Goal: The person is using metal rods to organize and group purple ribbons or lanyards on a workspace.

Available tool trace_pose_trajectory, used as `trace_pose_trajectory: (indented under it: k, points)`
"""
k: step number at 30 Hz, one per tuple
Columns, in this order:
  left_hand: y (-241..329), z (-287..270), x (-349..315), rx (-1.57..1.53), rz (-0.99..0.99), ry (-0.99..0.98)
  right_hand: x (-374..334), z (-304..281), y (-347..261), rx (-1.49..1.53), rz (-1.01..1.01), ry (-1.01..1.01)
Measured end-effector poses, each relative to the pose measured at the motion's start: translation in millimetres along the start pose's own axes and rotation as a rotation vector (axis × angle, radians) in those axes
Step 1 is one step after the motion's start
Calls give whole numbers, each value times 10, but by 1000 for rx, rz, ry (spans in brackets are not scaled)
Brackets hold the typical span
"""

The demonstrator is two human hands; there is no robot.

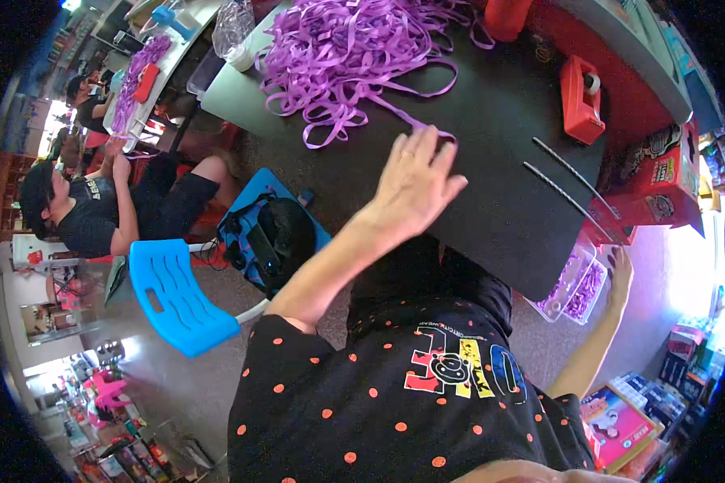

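Over the black tabletop [499, 185], the left hand [415, 183] is palm down, its fingers nearly straight and slightly parted. A strand of purple ribbon [338, 48] runs from the heap at the tabletop's far side to those fingertips, which overlap it; I cannot tell whether they pinch it. The right hand [620, 272] is past the tabletop's right edge, beside a clear plastic tub [570, 317]; its grip is unclear.
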State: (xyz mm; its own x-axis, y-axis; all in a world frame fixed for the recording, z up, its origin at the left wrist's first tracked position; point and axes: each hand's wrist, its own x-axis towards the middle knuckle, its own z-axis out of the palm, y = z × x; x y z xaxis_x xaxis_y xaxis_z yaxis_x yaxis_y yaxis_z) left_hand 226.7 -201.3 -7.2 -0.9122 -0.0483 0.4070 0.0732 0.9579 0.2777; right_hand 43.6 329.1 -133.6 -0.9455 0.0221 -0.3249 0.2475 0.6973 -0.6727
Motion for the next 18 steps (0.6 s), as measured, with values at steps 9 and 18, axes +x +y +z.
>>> trace_pose_trajectory:
  k: [9, 18]
  points:
    - [661, 47, -263, -464, 144, 79, -1582, 725, -1890, 263, -432, 650]
    - [216, -264, -666, -504, -172, 333, -1727, 1456, -2941, -115, -893, 123]
